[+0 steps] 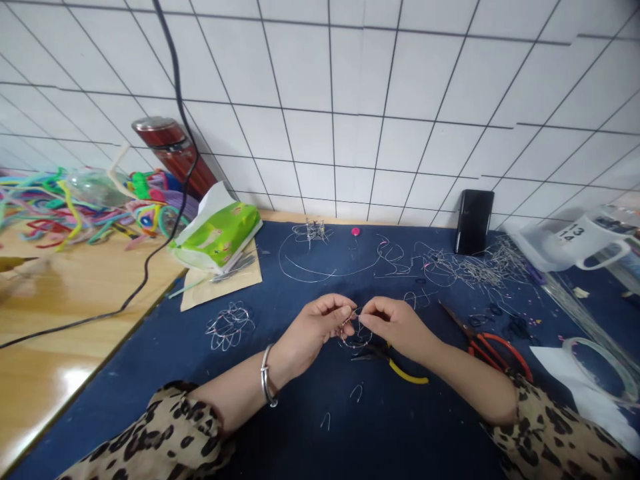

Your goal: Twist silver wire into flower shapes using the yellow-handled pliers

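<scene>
Between my two hands is a small piece of looped wire (357, 345) with tiny beads on it. My left hand (320, 327) pinches it from the left, thumb against fingers. From the right, my right hand (397, 325) pinches the same wire near its top, the fingertips of both hands almost meeting. Yellow-handled pliers (407, 375) lie just under the hands, their jaws partly behind the wire loops. A finished-looking tangle of beaded wire loops (230, 327) rests on the blue mat to the left. Two short bent wire bits (356, 392) lie nearer to me.
Red-handled scissors (493, 347) and a roll of tape (600, 370) lie at right. Loose wire (485, 263), a black phone (474, 221) and a white mug (583, 240) stand farther back. At left are a tissue pack (220, 233), a red thermos (175, 153) and a black cable (175, 227).
</scene>
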### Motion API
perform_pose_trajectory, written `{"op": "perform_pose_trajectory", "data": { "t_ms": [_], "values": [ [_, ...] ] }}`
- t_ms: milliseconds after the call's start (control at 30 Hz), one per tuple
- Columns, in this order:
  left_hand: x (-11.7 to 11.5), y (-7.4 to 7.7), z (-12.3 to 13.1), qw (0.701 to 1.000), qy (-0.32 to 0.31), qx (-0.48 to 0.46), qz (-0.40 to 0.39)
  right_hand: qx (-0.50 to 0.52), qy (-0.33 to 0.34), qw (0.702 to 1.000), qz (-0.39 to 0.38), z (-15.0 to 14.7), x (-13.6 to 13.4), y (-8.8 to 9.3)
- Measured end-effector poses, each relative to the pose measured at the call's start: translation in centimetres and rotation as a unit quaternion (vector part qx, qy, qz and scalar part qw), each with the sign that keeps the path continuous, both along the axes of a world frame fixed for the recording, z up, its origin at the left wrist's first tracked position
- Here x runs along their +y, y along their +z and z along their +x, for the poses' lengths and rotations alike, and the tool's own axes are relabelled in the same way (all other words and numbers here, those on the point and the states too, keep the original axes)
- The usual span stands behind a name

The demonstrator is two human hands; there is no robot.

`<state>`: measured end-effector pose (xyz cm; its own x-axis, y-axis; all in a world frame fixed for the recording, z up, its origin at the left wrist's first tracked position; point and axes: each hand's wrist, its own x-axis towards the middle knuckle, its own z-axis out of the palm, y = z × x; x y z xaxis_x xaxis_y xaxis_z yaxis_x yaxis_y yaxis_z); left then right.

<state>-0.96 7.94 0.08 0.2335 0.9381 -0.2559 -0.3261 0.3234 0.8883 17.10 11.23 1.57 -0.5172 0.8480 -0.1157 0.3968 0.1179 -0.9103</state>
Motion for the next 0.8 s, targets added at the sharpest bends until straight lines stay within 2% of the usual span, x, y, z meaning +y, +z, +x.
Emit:
{"op": "perform_pose_trajectory", "data": {
  "t_ms": [267, 567, 800],
  "values": [
    [0.1, 0.4, -0.4, 1.000, -0.002, -0.028, -0.014, 0.103, -0.082, 0.989, -0.071, 0.5, 0.2, -0.9],
    [0.1, 0.2, -0.6, 0.999, 0.000, -0.036, -0.001, 0.124, -0.087, 0.986, -0.073, 0.4, -0.1, -0.9],
    [-0.1, 0.2, -0.4, 0.998, 0.055, 0.004, 0.031, 0.097, -0.069, 0.991, -0.068, 0.6, -0.2, -1.2]
  ]
}}
